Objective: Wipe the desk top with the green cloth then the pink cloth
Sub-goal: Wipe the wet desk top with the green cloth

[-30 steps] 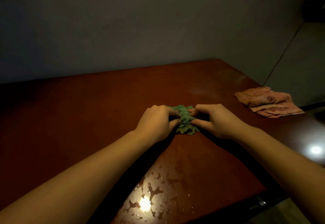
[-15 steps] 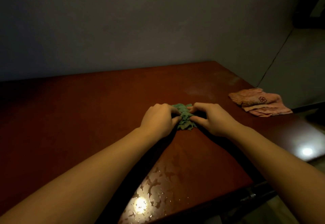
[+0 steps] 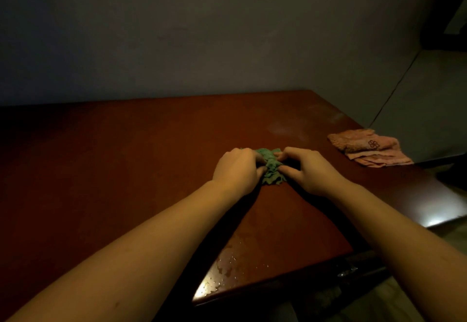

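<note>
The dark red counter (image 3: 126, 170) carries a wet patch (image 3: 227, 263) at its near edge, so the green-cloth pass looks unfinished and the pink pass not begun. The pink cloth (image 3: 369, 148) lies folded near the right edge, well apart from the hands. The left hand (image 3: 236, 170) and right hand (image 3: 310, 172) meet mid-counter, curled fingers (image 3: 285, 154) pinching the bunched green cloth (image 3: 271, 171) from both sides; its long axis runs near-to-far.

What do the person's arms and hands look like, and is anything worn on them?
Both are bare. The left hand and right hand have no gloves, and no ring, watch or bracelet shows. The left forearm and right forearm are uncovered as far as the frame's edge, with no sleeve in view. Dim light could hide small marks.
</note>
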A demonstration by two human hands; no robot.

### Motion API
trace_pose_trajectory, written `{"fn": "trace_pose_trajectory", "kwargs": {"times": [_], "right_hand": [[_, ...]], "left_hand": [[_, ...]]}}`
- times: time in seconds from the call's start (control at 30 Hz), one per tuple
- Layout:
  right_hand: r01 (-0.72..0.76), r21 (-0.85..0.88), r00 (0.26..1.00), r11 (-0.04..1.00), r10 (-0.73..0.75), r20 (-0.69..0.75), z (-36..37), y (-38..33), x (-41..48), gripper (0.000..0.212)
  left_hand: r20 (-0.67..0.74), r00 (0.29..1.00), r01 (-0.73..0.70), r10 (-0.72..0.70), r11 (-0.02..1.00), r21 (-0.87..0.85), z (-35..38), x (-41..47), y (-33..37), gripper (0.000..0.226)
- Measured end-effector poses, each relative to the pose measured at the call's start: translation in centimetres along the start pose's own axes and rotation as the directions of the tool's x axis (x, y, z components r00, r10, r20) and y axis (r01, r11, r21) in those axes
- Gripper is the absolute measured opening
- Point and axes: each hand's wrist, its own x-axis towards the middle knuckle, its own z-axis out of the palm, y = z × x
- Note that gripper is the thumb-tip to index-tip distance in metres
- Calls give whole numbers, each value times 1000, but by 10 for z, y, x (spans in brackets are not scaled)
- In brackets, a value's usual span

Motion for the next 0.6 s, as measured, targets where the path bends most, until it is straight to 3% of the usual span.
{"fn": "trace_pose_trajectory", "kwargs": {"times": [0.23,0.5,0.6], "right_hand": [[53,7,996,999,-54,73,-2,2,-38,11],[-1,31,1000,1000,1,15,-4,-2,-18,22],[15,10,998,1000,-16,58,-6,-2,-30,19]], "left_hand": [[43,997,-70,68,997,40,-1,-31,4,28],[21,1000,20,-21,1000,8,-1,-14,16,27],[50,999,-22,21,999,30,-4,-26,17,28]]}}
